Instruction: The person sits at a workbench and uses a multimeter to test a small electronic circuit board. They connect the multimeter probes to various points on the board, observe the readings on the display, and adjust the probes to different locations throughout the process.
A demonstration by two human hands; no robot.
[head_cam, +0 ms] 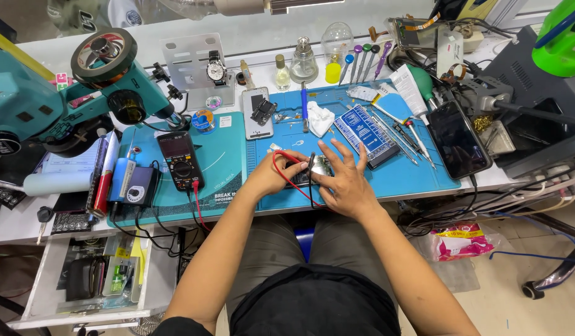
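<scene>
On the left of the tabletop stands a teal microscope, and beside it a black multimeter lies on a teal mat, its red lead looping toward the middle. There the person's left hand is curled around the probe end of that lead, fingers closed on it, tip pointed at a small circuit board lying on the blue work mat near the front edge. The right hand is spread open, fingers splayed, pressing down on the board to hold it; whether it also pinches the black lead cannot be told. The step in hand looks like probing the board with the meter. The next move would call for a steady tip on a small contact and a glance at the meter's screen. Further right lie screwdrivers and a dark phone.
</scene>
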